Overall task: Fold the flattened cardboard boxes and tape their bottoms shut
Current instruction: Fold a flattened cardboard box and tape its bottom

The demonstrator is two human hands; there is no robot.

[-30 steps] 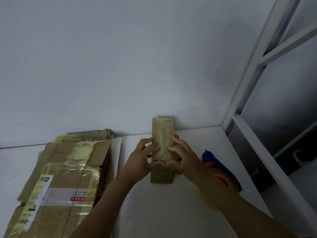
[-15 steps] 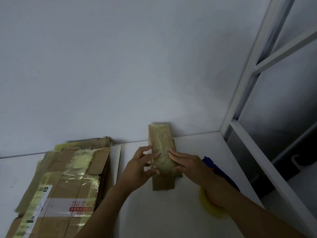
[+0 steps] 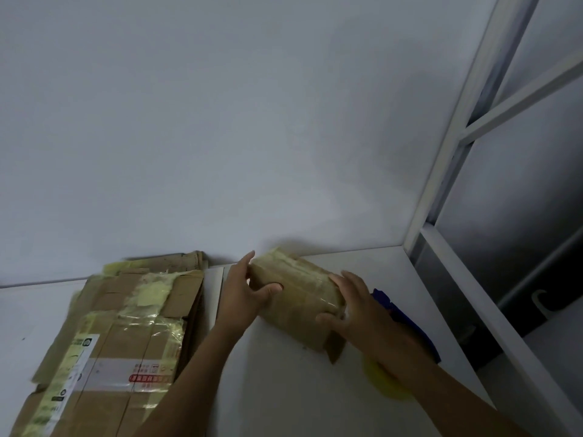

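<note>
Tipped since earlier: box (image 3: 296, 298) goes from upright to slanted, low over the surface (image 3: 284, 389). Left hand (image 3: 249, 291) grips the far end, thumb on the taped face. Right hand (image 3: 353, 307) curls round the near end, probably turning it to reach the bottom. Flattened stack (image 3: 126, 326) lies left, tape dispenser (image 3: 416, 332) behind the right forearm.

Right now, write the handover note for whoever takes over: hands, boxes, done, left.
Left hand grips the small box at its far left end; right hand grips its near right end.
The small box is slanted over the white table, its upper face taped, one flap loose at the near end.
Flattened boxes are stacked at the left; yellow tape roll lies under the right forearm.
Done: this box taped, it seems. Left: the stack.
</note>
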